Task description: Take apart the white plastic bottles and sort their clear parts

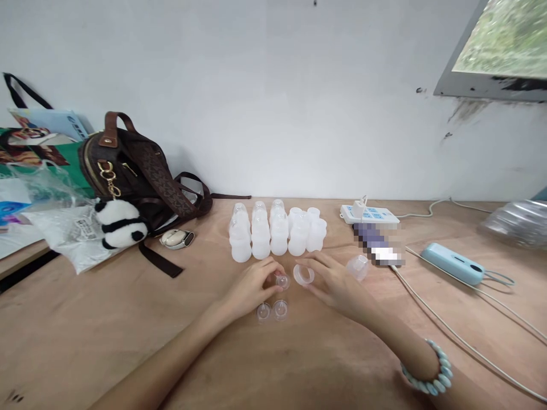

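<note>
My left hand [265,280] pinches a clear silicone bottle nipple [282,282] between thumb and fingers. Just beside it, my right hand [325,277] grips a white screw ring [303,275], its opening facing me. Two more clear nipples [272,311] lie on the wood below my left hand. Behind both hands stand rows of small frosted baby bottles; those on the left, such as this capped bottle [241,242], wear clear domed caps. Farther right are open bottles [315,234] without caps. A loose clear cap [358,266] rests by my right wrist.
A brown backpack [128,165] with a panda charm [119,224] stands at left, near a computer mouse [176,238] and plastic bags [64,228]. To the right are a power strip [371,215], a phone [378,242], cables and a blue power bank [453,263].
</note>
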A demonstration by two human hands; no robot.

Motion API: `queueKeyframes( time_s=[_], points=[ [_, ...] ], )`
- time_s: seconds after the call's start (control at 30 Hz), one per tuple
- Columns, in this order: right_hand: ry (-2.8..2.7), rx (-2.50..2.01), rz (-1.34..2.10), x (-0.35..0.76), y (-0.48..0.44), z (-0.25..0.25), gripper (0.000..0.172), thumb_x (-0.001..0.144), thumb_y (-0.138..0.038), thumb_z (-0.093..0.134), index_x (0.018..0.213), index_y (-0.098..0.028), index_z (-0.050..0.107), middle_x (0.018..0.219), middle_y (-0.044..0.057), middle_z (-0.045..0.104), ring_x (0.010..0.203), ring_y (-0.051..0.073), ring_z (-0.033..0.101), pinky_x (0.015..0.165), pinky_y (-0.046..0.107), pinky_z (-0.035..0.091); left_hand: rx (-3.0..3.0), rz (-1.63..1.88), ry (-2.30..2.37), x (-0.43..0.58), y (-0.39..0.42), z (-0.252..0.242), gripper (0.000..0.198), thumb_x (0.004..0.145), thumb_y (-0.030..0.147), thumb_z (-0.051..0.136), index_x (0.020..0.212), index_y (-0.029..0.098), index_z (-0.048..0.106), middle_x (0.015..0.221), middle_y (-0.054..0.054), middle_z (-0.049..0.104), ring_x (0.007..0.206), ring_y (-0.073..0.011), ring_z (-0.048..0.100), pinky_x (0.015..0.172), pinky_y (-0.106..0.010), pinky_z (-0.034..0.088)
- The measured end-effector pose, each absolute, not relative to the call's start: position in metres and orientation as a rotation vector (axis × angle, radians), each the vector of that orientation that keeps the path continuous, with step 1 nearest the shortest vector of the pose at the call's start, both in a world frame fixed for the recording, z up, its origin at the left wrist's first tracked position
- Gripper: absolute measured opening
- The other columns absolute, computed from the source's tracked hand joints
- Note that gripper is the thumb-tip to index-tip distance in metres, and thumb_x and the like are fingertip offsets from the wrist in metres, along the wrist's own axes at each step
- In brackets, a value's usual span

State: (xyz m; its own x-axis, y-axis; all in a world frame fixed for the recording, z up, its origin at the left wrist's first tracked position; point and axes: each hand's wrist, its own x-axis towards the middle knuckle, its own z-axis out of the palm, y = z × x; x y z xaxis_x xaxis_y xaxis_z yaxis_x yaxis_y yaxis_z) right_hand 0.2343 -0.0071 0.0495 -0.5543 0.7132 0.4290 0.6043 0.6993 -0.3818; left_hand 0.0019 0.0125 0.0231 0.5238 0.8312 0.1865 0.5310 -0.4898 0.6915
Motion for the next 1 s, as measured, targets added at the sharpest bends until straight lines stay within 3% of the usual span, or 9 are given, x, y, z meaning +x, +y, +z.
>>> queueKeyframes(
  time_s=[0.23,0.37,0.47,0.57,0.67,0.87,1.0],
  points=[
    [-2.317,-0.802,0.279,0.220,-0.009,0.036,0.041,0.093,-0.020,0.056,0.133,-0.028,0.048,0.117,0.008,0.060,0.109,0.024,0.059,0.091,0.043,0.055,2.038,0.798,1.057,0.009,0.019,0.007,0.028,0.074,0.024,0.075,0.097,0.018,0.060,0.083,0.001,0.059,0.075,-0.0162,0.052,0.069,-0.027,0.043],
    [-2.358,-0.881,0.293,0.215,-0.003,0.027,0.042,0.087,-0.018,0.066,0.127,-0.024,0.051,0.117,0.009,0.062,0.106,0.028,0.059,0.092,0.048,0.053,1.924,0.802,0.930,0.004,0.019,0.011,0.050,0.072,0.021,0.075,0.117,0.019,0.055,0.097,-0.002,0.060,0.088,-0.0192,0.054,0.079,-0.031,0.045],
    [-2.371,-0.965,0.284,0.215,-0.001,0.025,0.048,0.084,-0.021,0.072,0.127,-0.020,0.051,0.118,0.011,0.062,0.106,0.029,0.057,0.090,0.049,0.051,1.919,0.777,0.914,0.000,0.020,0.013,0.057,0.070,0.024,0.078,0.122,0.021,0.054,0.105,-0.004,0.060,0.094,-0.0210,0.053,0.084,-0.033,0.044],
    [-2.351,-1.006,0.254,0.214,0.000,0.024,0.029,0.092,-0.018,0.060,0.121,-0.020,0.056,0.110,0.009,0.062,0.100,0.025,0.057,0.086,0.044,0.051,1.937,0.772,0.928,0.001,0.022,0.010,0.056,0.070,0.030,0.080,0.120,0.020,0.057,0.107,-0.006,0.059,0.093,-0.0212,0.052,0.084,-0.034,0.044],
    [-2.366,-1.022,0.192,0.210,0.000,0.019,0.014,0.093,-0.010,0.054,0.102,-0.018,0.061,0.100,0.008,0.063,0.092,0.023,0.056,0.080,0.040,0.050,2.007,0.752,0.937,0.004,0.023,0.005,0.051,0.072,0.035,0.080,0.118,0.021,0.062,0.110,-0.006,0.058,0.092,-0.0212,0.052,0.085,-0.035,0.044],
    [-2.346,-1.019,0.133,0.203,0.001,0.010,0.016,0.091,-0.005,0.051,0.084,-0.019,0.056,0.088,0.005,0.062,0.081,0.021,0.054,0.071,0.034,0.046,2.099,0.728,0.942,0.007,0.022,0.007,0.039,0.075,0.046,0.077,0.104,0.021,0.068,0.105,-0.006,0.061,0.089,-0.0209,0.054,0.081,-0.033,0.043],
    [-2.354,-0.987,0.157,0.202,-0.001,0.011,0.018,0.089,-0.003,0.050,0.082,-0.019,0.052,0.085,0.004,0.062,0.079,0.021,0.053,0.071,0.034,0.044,2.153,0.683,0.958,0.008,0.019,0.013,0.030,0.074,0.043,0.079,0.092,0.021,0.069,0.102,-0.004,0.064,0.095,-0.0227,0.055,0.088,-0.035,0.040]
  ],
)
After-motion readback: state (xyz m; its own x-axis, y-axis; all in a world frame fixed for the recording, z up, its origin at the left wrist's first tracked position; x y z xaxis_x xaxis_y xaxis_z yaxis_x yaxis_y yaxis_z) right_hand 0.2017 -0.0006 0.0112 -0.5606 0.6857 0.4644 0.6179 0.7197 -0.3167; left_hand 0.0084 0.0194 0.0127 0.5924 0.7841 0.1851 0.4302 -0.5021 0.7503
